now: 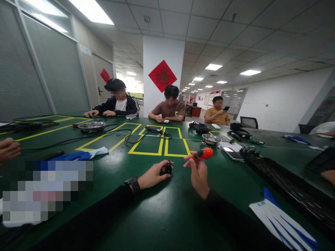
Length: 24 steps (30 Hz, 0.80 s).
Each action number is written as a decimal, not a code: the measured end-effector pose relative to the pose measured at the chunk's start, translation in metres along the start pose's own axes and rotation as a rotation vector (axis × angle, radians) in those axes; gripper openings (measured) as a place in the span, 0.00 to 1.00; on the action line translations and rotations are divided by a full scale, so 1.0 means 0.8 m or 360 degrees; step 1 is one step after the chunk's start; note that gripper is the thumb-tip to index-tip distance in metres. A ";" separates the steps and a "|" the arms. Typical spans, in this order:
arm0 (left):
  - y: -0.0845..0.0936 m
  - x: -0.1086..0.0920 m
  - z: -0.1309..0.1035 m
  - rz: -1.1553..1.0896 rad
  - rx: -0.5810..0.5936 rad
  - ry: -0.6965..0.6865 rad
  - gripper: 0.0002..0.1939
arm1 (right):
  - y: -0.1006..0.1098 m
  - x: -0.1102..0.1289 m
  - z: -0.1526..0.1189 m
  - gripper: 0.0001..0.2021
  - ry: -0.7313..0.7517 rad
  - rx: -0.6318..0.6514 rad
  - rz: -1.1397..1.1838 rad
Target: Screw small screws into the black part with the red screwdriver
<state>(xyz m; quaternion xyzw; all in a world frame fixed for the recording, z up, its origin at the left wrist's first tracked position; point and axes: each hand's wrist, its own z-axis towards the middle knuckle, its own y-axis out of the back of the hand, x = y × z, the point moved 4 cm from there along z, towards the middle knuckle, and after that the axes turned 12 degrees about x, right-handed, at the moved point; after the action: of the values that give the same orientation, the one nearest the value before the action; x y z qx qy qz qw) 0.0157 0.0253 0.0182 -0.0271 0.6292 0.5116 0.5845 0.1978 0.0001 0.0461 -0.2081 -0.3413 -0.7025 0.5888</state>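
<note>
My left hand, with a dark watch on its wrist, is closed around a small black part just over the green table. The part's kind cannot be made out. To the right, my right hand grips a screwdriver with a red and black handle. The handle's rounded end points right, and the fingers wrap its left portion. The screwdriver's shaft is hardly visible at this size. A gap separates the two hands. A few tiny bits lie behind my left hand, too small to name.
Yellow tape outlines mark the table. Steel bowls and a power tool with a cable lie beyond. A phone, a long black tray and white-blue gloves are at right. Several people sit around.
</note>
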 end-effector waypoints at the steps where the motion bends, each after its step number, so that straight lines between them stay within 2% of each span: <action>1: 0.000 -0.001 0.000 0.0010 -0.0003 0.0007 0.23 | -0.003 0.002 -0.003 0.09 0.0001 -0.0030 0.0115; 3: -0.001 -0.002 0.000 0.0030 -0.0019 0.0013 0.22 | -0.009 0.007 -0.008 0.08 0.0016 -0.0045 0.0286; 7: -0.002 -0.002 0.000 0.0067 -0.0064 0.0022 0.20 | -0.023 0.012 -0.014 0.08 0.0053 0.0085 0.0400; 15: -0.001 -0.007 -0.001 0.0208 -0.0056 0.0045 0.18 | -0.031 0.003 -0.021 0.12 0.0133 0.0251 0.0322; 24: 0.000 -0.010 -0.001 0.0224 -0.0065 0.0051 0.18 | -0.035 0.000 -0.022 0.11 0.0104 0.0373 0.0283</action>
<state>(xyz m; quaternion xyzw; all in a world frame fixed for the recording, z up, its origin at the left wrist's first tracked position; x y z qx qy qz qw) 0.0173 0.0203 0.0239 -0.0029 0.6282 0.5637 0.5363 0.1729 -0.0105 0.0278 -0.1442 -0.3819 -0.6094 0.6797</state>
